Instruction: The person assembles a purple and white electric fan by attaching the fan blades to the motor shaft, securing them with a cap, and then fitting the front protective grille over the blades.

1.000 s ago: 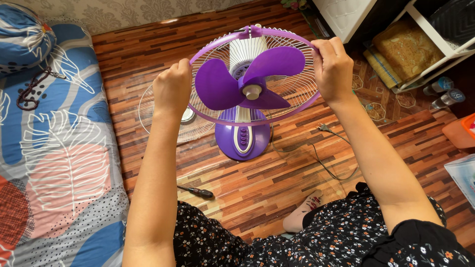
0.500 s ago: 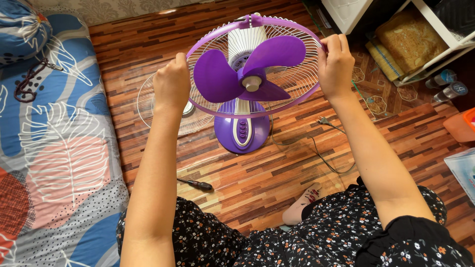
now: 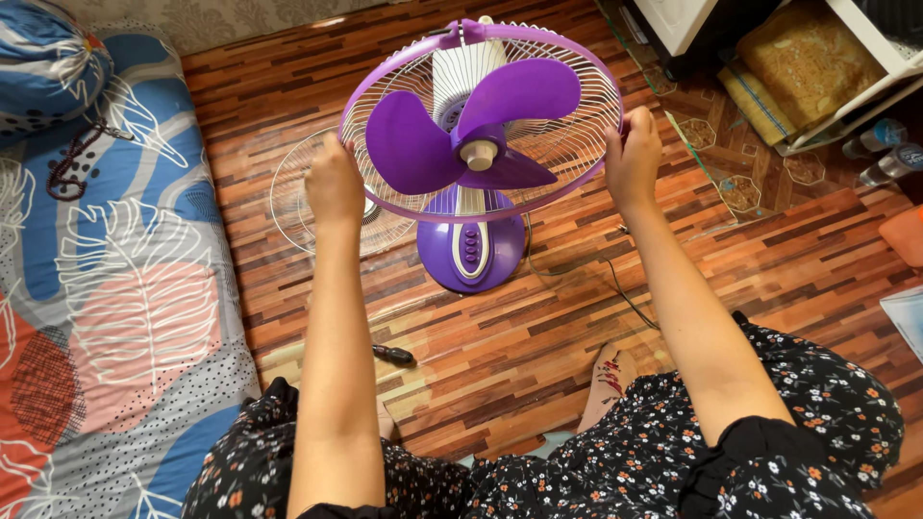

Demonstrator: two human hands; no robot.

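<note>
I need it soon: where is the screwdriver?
Head view: the screwdriver lies on the wooden floor, just right of the left forearm, nearer the person than the fan's purple base.

We are looking down at a wood-patterned floor (image 3: 538,346), where a purple fan base (image 3: 471,252) is standing. Just left of the base, a white wire guard (image 3: 298,197) is lying flat. Nearer to us than the base, a dark-handled screwdriver (image 3: 393,354) is resting on the boards. Right of the base, a thin cord (image 3: 615,288) is trailing across them. Far left of the base, a patterned mattress (image 3: 115,317) is covering the floor.
</note>
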